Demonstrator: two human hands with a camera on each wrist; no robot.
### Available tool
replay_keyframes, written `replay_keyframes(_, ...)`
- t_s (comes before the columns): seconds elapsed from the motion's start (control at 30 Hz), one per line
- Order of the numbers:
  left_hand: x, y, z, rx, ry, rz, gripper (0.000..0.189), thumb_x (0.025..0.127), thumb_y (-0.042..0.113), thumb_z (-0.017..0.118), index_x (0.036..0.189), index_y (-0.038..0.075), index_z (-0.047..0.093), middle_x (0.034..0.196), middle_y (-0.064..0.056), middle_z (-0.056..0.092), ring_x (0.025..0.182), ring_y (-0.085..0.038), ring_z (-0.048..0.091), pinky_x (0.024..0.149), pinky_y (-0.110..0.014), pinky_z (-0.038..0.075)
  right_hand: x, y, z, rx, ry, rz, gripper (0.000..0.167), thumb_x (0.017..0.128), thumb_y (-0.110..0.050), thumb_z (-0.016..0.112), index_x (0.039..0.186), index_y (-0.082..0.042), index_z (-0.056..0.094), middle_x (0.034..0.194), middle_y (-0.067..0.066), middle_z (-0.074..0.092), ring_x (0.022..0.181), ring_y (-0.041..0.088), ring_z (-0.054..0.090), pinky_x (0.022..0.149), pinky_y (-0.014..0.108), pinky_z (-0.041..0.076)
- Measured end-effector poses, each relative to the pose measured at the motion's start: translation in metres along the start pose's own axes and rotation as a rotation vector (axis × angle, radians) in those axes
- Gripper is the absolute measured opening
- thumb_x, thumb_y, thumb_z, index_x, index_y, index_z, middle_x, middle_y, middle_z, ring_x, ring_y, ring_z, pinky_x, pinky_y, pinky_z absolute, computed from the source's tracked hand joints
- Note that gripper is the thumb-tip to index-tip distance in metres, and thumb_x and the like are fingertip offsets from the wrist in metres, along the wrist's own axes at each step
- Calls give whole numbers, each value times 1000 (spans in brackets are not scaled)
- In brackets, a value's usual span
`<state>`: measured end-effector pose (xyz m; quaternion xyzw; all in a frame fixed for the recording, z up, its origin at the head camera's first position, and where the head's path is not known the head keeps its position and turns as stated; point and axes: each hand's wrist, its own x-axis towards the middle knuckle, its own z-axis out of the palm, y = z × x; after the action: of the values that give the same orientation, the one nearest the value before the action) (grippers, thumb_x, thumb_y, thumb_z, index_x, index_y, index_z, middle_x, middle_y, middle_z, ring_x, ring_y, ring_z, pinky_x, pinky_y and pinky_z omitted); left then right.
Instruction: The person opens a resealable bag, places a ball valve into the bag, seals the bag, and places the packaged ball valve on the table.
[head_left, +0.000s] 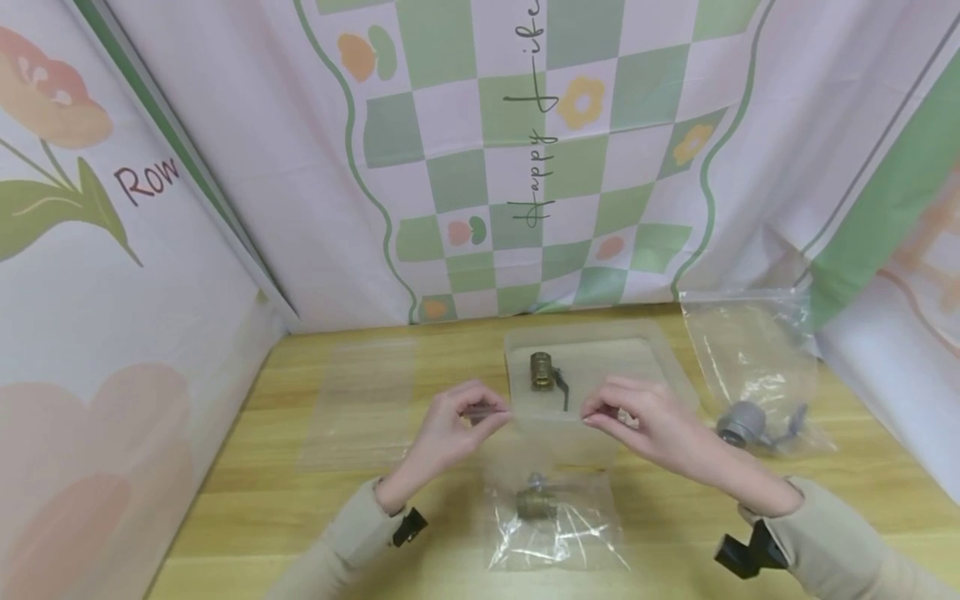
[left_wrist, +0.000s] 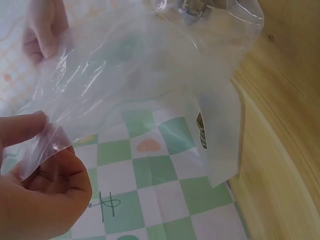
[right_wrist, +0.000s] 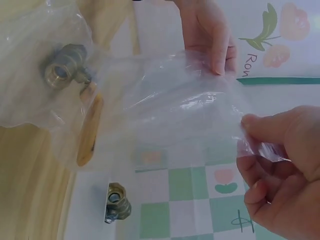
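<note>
"Happy Life" lettering (head_left: 532, 117) on green-checked cloth (head_left: 442, 125), "Row" (head_left: 146, 181) on flowered left-hand panel (head_left: 165, 287)

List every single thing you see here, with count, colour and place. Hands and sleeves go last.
Held bag: one, clear, stretched between the hands
Bagged valve: one, brass, inside held bag
Tray: one, whitish, table's far middle
Tray valve: one, brass with dark lever, in tray
Zip bag: one, clear, table's right
Fitting: one, grey, inside zip bag
Flat bags: count unclear, clear, table's left
Table: one, yellowish wood, beneath everything
Printed cloth: panel count unclear, white, green, peach, behind and beside table
Wrist mounts: two, black, at the cuffs
Sleeves: two, beige, on the arms
Left hand, right hand: one each, bare, pinching held bag
</note>
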<state>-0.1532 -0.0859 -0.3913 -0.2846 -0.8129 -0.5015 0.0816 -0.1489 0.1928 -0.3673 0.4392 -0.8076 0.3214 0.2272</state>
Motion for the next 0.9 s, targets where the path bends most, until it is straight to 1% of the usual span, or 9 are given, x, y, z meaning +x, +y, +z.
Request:
replay_keyframes(0.07,0,0,0,3,-2,6,8,84,4,75,91,4,71,90,-10,72,77,-9,67,74,-18,60,1,-2,1,-7,8,-18,19,77,2,75,89,-12,69,82,-6,68,72,-1,60,67,3,50)
replay_keyframes(0.2,1,1,-1,34,-19,10,9,86,9,74,95,6,71,91,-9,73,78,-9,65,73,-18,58,2,-7,3,-15,27,-23,23,76,6,73,87,-13,65,81,-9,63,72,-2,55,66,2,47)
replay_keyframes(0.27,2,2,-1,42,-29,4,13,87,13,75,97,7,71,92,-8,73,79,-9,66,73,-17,58,2,-7,4,-14,32,-17,24,77,5,72,87,-14,63,81,-9,62,73,-3,54,66,2,47)
replay_keyframes(0.37,2,2,-1,31,-35,-11,16,86,16,76,100,8,72,93,-7,73,79,-8,66,73,-17,58,2,-7,5,-2,36,1,22,78,4,73,88,-13,64,81,-9,62,72,-3,53,63,4,47)
replay_keyframes(0.5,3,3,-1,13,-28,-10,13,85,13,76,97,8,74,91,-7,74,77,-6,65,72,-18,59,3,-5,6,31,39,37,22,75,1,77,89,-13,68,78,-9,64,68,-6,52,58,4,46)
replay_keyframes(0.63,3,3,-1,18,-20,16,10,84,9,77,93,7,74,89,-7,73,77,-6,64,72,-18,59,4,-3,6,47,48,43,20,74,1,78,88,-12,71,76,-8,66,66,-6,52,56,4,45)
replay_keyframes(0.77,3,1,1,26,-27,54,9,85,9,76,93,6,73,88,-7,73,77,-8,65,72,-18,59,4,-4,8,29,44,39,20,76,2,76,87,-12,70,77,-8,67,69,-4,56,62,5,49)
replay_keyframes(0.83,4,0,2,27,-31,63,9,85,9,75,94,6,73,89,-7,73,78,-9,65,73,-18,59,4,-4,9,21,33,47,21,77,3,74,88,-13,69,80,-8,68,72,-3,58,65,6,52)
replay_keyframes(0.9,4,0,2,23,-33,69,9,86,9,74,94,6,73,89,-7,73,78,-9,65,74,-18,59,4,-5,10,16,22,63,22,77,2,75,91,-13,69,81,-8,68,72,-3,59,65,8,53)
